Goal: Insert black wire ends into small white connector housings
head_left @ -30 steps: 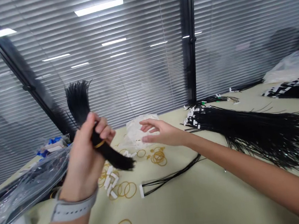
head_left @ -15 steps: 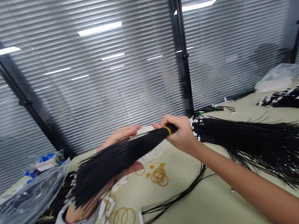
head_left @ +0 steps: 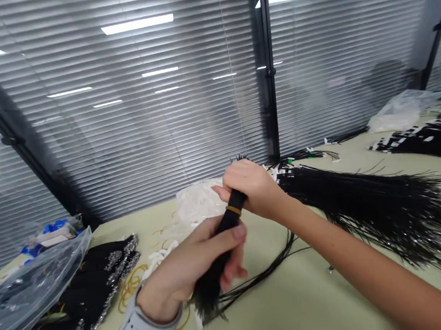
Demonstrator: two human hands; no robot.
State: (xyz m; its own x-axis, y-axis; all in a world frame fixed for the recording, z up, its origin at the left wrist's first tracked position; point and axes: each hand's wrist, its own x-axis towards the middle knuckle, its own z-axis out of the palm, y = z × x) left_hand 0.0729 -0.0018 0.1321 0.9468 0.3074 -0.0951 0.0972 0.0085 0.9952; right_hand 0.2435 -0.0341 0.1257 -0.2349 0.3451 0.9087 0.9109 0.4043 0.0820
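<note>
A bundle of black wires (head_left: 210, 281) is held at a slant above the table, its lower ends fanned out and blurred. My right hand (head_left: 251, 185) is closed in a fist around its upper part, and short wire tips poke out above the knuckles. Just below that fist, a yellow rubber band (head_left: 233, 210) circles the bundle. Further down, my left hand (head_left: 201, 251), with a white watch on its wrist, wraps the wires, thumb across the front and fingertips showing on the right side. Behind the bundle, several black wires (head_left: 269, 271) lie on the table.
Banded black wire bundles (head_left: 87, 289) with metal tips lie at left, beside a clear plastic bag (head_left: 40, 289). Rubber bands (head_left: 133, 284) are near my left forearm. A whitish bag (head_left: 198, 201) stands behind my hands. A large pile of black wires (head_left: 378, 206) spreads at right.
The bundle has swung from nearly level to steeply slanted, its loose ends now pointing down. My left hand has gone from an open cradle under the wires to a grip below the band.
</note>
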